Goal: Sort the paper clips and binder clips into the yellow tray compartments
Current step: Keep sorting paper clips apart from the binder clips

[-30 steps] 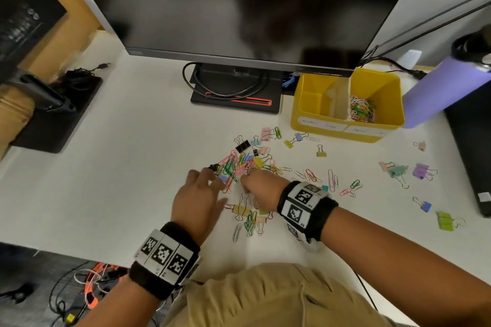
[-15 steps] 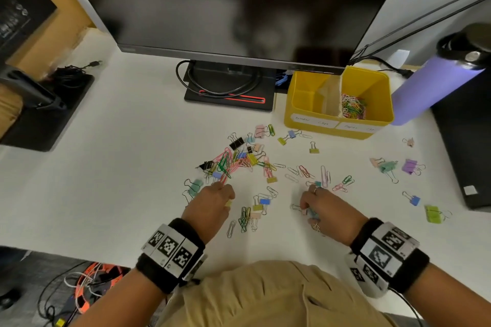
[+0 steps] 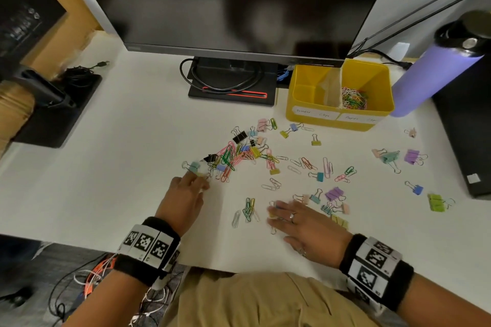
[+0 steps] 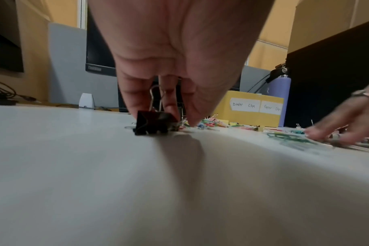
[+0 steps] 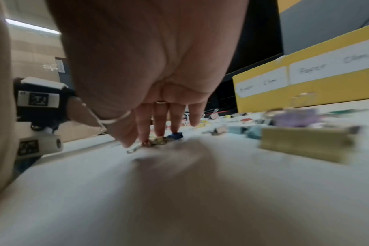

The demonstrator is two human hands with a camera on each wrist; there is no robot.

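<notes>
Yellow plastic is where we measure progress: the divided yellow tray (image 3: 337, 121) at the upper right of the head view holds a small heap of coloured wire paper clips (image 3: 354, 98) in its right compartment, while its left, binder-clip compartment looks bare. Most clips lie scattered over the white desk (image 3: 106, 180) mid-frame, so we judge most sorting remains. Our left hand (image 3: 186, 196) touches down beside a black binder clip (image 4: 153, 124), fingertips bunched; whether it grips, we cannot tell. Our right hand (image 3: 305, 228) presses straight, spread fingers on small clips.

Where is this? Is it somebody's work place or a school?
Probably an office desk, though I can't be sure. A big computer monitor stands on the white desk, cables curl at its base, and a yellow tray labelled for binder clips and paper clips sits beside a purple water bottle.
</notes>
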